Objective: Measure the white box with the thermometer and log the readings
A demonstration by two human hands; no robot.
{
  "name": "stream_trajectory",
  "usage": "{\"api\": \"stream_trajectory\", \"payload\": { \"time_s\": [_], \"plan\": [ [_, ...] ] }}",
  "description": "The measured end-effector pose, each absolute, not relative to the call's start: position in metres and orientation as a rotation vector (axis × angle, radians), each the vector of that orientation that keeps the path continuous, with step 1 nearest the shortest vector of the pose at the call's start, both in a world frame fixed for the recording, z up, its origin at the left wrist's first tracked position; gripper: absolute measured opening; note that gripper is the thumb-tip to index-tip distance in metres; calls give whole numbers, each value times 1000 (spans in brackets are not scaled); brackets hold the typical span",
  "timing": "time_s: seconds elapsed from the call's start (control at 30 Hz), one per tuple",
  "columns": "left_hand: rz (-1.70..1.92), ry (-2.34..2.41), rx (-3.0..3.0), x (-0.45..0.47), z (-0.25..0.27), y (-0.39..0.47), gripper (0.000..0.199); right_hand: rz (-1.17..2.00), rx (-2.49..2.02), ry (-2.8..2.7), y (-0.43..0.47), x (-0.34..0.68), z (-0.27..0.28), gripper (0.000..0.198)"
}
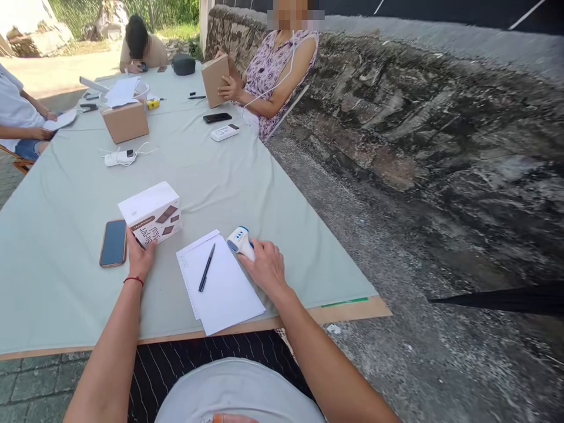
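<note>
My left hand (141,255) grips the near lower end of a white box (152,208) printed with brown chocolate-like squares and lettering. Wrapped round the handle of a white and blue infrared thermometer (240,239) is my right hand (265,267); the thermometer lies low over the cloth. Between my hands are sheets of white paper (231,299) with a black pen (207,267) across them. Just left of the box rests a phone (113,244) in an orange-edged case.
A pale green cloth (211,191) covers the long table. Farther off are a white device with a cord (120,157), a cardboard box (126,123) under papers, a black phone (217,118) and a white handheld device (224,133). Several people sit around; one holds a cardboard box (214,82).
</note>
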State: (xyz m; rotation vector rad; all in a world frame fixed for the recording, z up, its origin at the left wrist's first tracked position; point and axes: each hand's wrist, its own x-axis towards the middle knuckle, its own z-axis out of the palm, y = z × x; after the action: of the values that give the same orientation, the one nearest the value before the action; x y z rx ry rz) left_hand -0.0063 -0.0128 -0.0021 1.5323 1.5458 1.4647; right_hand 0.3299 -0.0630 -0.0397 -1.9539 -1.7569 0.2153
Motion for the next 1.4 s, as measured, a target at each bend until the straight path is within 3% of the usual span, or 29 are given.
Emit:
{"api": "stream_trajectory", "payload": {
  "time_s": [0.17,0.4,0.57,0.67,0.8,0.9,1.0,1.23,1.4],
  "plan": [
    [1498,1697,1618,-7,-4,-15,78,100,-1540,-2110,-61,303,-30,29],
    [1469,1890,1386,-14,-12,-10,43,96,-1225,-2725,-30,278,-8,32],
    [1437,1905,1331,-16,-16,-22,34,56,-893,-2960,-13,289,15,29],
    [1406,1955,1494,-12,-19,-41,25,143,-900,-2780,-15,290,19,27],
    [1214,1868,1772,4,-18,-65,13,560,-1108,-2175,-34,278,15,10],
    [992,1737,1979,20,-18,-79,18,973,-1202,-1602,-54,262,7,6],
    [891,1672,2117,34,-19,-90,28,1282,-1170,-1247,-72,247,-1,15],
    [750,1671,2242,47,-18,-99,44,1321,-1316,-1162,-85,233,-8,18],
    [713,1672,2261,51,-16,-101,43,1250,-1313,-1206,-85,226,-15,17]
  ]
}}
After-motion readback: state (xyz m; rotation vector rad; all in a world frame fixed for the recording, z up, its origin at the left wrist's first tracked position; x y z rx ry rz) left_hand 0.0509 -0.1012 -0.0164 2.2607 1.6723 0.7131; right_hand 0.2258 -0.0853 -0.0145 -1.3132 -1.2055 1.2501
